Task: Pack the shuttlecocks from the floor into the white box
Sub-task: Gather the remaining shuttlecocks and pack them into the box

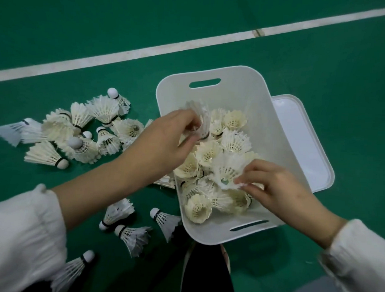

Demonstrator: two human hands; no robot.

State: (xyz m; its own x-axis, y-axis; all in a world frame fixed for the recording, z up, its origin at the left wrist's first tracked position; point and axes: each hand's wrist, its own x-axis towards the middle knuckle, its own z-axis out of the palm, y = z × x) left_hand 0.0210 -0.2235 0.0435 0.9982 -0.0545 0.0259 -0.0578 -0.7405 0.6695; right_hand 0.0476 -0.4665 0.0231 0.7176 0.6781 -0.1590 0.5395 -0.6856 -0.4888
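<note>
The white box [237, 82] stands on the green floor at centre, with several feather shuttlecocks [235, 142] standing cork-down inside. My left hand [165, 142] reaches over the box's left wall and pinches a white shuttlecock [201, 117] held above the others. My right hand [273, 185] is inside the box near its front, fingers closed on the feather rim of another shuttlecock [225, 169]. A heap of several shuttlecocks [78, 131] lies on the floor left of the box. A few more shuttlecocks [132, 231] lie near the box's front left corner.
The box's white lid [305, 141] lies flat on the floor under and right of the box. A white court line [147, 51] crosses the floor beyond. My dark trouser leg and shoe [206, 273] are at the bottom, touching the box's front.
</note>
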